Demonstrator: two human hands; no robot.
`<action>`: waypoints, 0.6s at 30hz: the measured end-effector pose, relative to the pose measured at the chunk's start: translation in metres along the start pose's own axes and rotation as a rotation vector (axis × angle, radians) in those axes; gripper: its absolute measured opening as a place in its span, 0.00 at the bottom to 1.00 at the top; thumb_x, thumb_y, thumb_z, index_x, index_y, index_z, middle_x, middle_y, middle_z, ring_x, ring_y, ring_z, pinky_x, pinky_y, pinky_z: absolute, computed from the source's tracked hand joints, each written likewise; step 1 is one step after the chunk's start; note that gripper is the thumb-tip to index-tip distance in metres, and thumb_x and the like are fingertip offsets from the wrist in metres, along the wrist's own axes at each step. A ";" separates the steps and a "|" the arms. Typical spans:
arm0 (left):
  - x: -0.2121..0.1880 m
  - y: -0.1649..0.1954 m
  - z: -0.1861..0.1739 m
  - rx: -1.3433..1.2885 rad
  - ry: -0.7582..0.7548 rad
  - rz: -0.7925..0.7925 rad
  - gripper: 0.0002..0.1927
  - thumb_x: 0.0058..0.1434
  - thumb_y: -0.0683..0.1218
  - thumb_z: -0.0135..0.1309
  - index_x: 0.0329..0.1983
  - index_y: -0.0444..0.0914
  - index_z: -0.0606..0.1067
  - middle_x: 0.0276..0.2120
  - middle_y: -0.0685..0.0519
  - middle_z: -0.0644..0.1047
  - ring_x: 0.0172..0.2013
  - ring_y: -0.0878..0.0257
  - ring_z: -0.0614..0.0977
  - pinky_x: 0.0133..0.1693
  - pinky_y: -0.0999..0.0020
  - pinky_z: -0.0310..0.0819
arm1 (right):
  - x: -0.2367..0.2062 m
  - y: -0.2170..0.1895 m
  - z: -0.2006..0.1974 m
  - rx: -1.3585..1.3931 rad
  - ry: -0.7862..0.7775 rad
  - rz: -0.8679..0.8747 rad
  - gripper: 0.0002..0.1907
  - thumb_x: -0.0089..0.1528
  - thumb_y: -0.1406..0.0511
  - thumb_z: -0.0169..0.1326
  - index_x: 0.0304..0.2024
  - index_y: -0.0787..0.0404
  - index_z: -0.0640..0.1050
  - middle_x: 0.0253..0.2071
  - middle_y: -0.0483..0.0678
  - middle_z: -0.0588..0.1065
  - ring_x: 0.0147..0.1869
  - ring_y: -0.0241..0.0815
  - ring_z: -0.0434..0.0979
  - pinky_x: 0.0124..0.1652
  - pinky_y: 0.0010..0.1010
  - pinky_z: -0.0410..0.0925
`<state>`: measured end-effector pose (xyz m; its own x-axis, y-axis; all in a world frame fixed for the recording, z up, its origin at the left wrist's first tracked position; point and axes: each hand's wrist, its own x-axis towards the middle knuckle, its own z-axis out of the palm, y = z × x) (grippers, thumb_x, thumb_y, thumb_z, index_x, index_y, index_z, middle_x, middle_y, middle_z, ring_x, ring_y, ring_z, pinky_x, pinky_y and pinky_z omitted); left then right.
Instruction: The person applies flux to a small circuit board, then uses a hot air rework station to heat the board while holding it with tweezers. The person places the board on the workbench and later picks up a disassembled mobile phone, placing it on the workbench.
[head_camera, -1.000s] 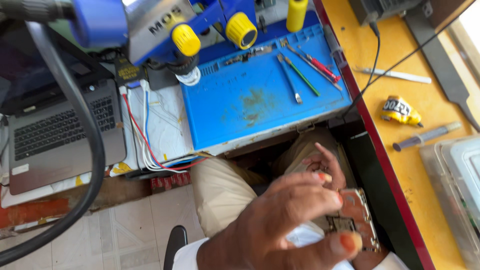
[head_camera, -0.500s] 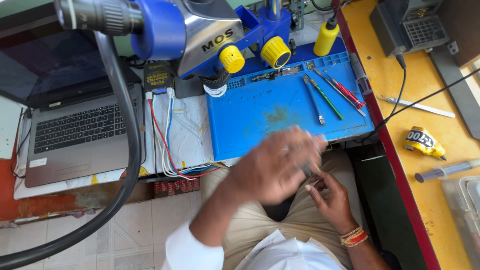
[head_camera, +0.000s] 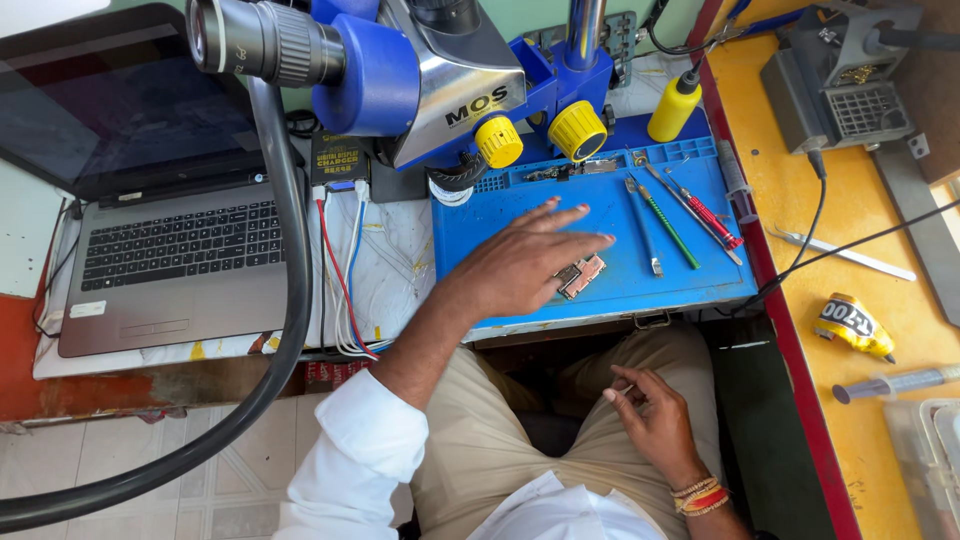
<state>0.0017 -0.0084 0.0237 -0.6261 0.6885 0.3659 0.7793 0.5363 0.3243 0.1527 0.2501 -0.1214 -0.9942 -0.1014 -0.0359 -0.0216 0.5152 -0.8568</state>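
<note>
Circuit board (head_camera: 581, 275) lay on the blue mat (head_camera: 520, 210), at my left hand's (head_camera: 520, 265) fingertips; that hand was spread flat, gripping nothing. Right hand (head_camera: 655, 420) rested half-curled on my thigh, pinching something small. Best pressed lightly, kept level.

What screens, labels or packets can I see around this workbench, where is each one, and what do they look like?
Laptop screen: far left, dark and blank, tilted back above its grey keyboard.
Small black box: under the microscope, pale lettering on its face.
Microscope label: dark letters on the silver head above the blue mat.
Yellow tube: right, lying on the yellow bench, black band with pale print.
White sticker: laptop's lower left corner, small rectangle.
</note>
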 end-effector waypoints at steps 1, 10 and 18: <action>-0.003 0.004 0.000 -0.005 0.085 -0.022 0.31 0.57 0.43 0.63 0.65 0.44 0.70 0.61 0.51 0.78 0.66 0.52 0.73 0.69 0.49 0.59 | 0.000 0.001 0.000 0.006 -0.012 0.028 0.19 0.56 0.67 0.64 0.49 0.65 0.81 0.35 0.48 0.81 0.30 0.36 0.79 0.27 0.29 0.71; -0.013 0.067 0.032 0.021 0.276 -0.509 0.35 0.51 0.47 0.68 0.63 0.35 0.72 0.49 0.47 0.79 0.51 0.50 0.77 0.51 0.50 0.66 | 0.003 0.003 0.008 -0.023 -0.075 0.057 0.19 0.56 0.66 0.64 0.49 0.65 0.81 0.34 0.49 0.82 0.29 0.37 0.80 0.29 0.29 0.72; -0.025 0.052 0.038 0.071 0.450 -0.453 0.28 0.57 0.38 0.62 0.63 0.35 0.72 0.53 0.47 0.81 0.55 0.53 0.79 0.57 0.53 0.68 | 0.002 -0.005 0.010 -0.051 -0.099 0.082 0.19 0.57 0.66 0.64 0.50 0.64 0.81 0.35 0.49 0.82 0.30 0.37 0.81 0.30 0.29 0.74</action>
<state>0.0594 0.0207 -0.0014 -0.8317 0.1222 0.5417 0.4253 0.7674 0.4798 0.1524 0.2387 -0.1223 -0.9777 -0.1393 -0.1569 0.0510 0.5676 -0.8217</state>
